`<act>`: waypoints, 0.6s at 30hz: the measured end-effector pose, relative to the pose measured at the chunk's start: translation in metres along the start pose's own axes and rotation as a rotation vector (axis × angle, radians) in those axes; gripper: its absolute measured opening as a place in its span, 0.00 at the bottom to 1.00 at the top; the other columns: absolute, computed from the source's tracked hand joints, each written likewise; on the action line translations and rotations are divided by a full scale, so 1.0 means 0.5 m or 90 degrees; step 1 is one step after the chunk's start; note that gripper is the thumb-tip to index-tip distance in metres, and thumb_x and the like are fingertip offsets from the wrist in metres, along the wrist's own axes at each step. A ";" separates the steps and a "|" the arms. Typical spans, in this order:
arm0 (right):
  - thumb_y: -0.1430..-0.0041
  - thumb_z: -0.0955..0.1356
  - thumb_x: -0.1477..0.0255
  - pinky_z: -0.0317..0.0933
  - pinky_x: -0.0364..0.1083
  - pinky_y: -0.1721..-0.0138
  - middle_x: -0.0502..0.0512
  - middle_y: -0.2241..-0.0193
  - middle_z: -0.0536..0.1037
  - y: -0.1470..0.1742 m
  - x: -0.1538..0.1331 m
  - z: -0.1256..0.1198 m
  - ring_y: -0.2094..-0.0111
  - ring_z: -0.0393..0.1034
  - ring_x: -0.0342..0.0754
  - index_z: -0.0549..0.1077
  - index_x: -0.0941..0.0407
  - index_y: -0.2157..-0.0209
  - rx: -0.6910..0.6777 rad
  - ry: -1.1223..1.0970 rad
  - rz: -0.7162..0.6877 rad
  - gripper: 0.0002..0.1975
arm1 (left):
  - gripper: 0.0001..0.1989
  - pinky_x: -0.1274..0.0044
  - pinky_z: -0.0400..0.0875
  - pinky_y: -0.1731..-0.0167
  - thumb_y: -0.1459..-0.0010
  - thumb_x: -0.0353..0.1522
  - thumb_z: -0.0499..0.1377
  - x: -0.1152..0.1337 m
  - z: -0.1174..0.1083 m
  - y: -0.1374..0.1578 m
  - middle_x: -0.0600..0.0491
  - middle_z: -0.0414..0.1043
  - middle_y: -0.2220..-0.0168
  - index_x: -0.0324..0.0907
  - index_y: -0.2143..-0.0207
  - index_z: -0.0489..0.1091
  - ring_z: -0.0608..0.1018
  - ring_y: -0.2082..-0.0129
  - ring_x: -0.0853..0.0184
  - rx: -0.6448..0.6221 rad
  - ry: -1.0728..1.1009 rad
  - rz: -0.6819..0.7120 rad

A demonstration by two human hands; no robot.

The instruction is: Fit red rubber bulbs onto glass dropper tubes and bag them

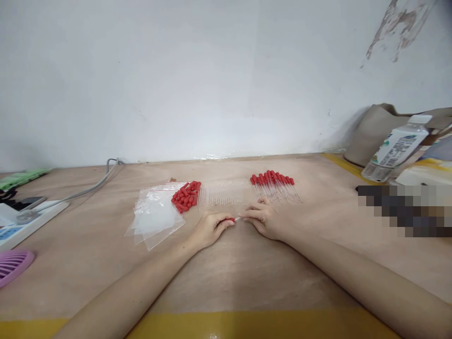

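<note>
My left hand pinches a red rubber bulb between thumb and fingers. Facing it, my right hand grips a thin clear dropper tube, whose left end meets the bulb; how deep it sits inside I cannot tell. Behind my hands lies a row of bare clear tubes, side by side. Left of that row is a pile of loose red bulbs, partly on clear plastic bags. Beyond my right hand, several droppers with red bulbs lie together, bulbs toward the wall.
A white power strip with a grey cable lies at the left, near a purple slatted object. On the right, a plastic bottle leans by a grey-beige bag. The white wall bounds the table's back.
</note>
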State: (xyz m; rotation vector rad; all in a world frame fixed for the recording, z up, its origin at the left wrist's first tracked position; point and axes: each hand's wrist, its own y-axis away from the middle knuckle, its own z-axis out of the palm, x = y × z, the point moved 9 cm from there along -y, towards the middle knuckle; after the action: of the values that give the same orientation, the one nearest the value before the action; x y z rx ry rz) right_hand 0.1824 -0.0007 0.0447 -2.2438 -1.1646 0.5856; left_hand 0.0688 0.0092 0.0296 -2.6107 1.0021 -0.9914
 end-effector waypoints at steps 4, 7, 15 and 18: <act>0.42 0.60 0.77 0.51 0.46 0.65 0.52 0.71 0.74 0.003 -0.010 0.000 0.73 0.62 0.42 0.73 0.53 0.62 0.017 0.066 -0.008 0.12 | 0.10 0.79 0.68 0.67 0.41 0.34 0.52 0.001 -0.005 -0.002 0.54 0.76 0.67 0.43 0.63 0.72 0.76 0.69 0.69 0.023 -0.018 0.002; 0.41 0.59 0.76 0.52 0.46 0.66 0.53 0.73 0.73 0.004 -0.012 0.002 0.72 0.62 0.44 0.72 0.56 0.63 0.033 0.079 0.003 0.11 | 0.10 0.78 0.69 0.67 0.42 0.34 0.53 -0.005 -0.015 -0.003 0.54 0.76 0.66 0.43 0.63 0.72 0.76 0.68 0.68 0.059 -0.007 -0.020; 0.41 0.60 0.72 0.57 0.44 0.67 0.54 0.71 0.71 0.012 0.002 -0.012 0.69 0.63 0.45 0.69 0.57 0.66 0.034 -0.023 0.041 0.08 | 0.09 0.79 0.69 0.66 0.44 0.34 0.55 -0.006 -0.022 0.000 0.55 0.76 0.65 0.43 0.63 0.73 0.76 0.67 0.68 0.065 0.027 -0.035; 0.40 0.59 0.73 0.55 0.45 0.66 0.53 0.74 0.71 0.009 -0.008 -0.012 0.72 0.62 0.44 0.69 0.57 0.69 0.040 -0.013 0.008 0.09 | 0.09 0.79 0.69 0.68 0.43 0.35 0.54 -0.013 -0.011 0.000 0.55 0.76 0.68 0.43 0.64 0.73 0.76 0.69 0.69 0.039 0.050 -0.051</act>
State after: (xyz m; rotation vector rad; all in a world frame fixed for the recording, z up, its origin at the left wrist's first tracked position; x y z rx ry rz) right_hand 0.1867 -0.0077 0.0471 -2.1982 -1.1265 0.6436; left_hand 0.0617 0.0138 0.0307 -2.5981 0.8750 -1.1324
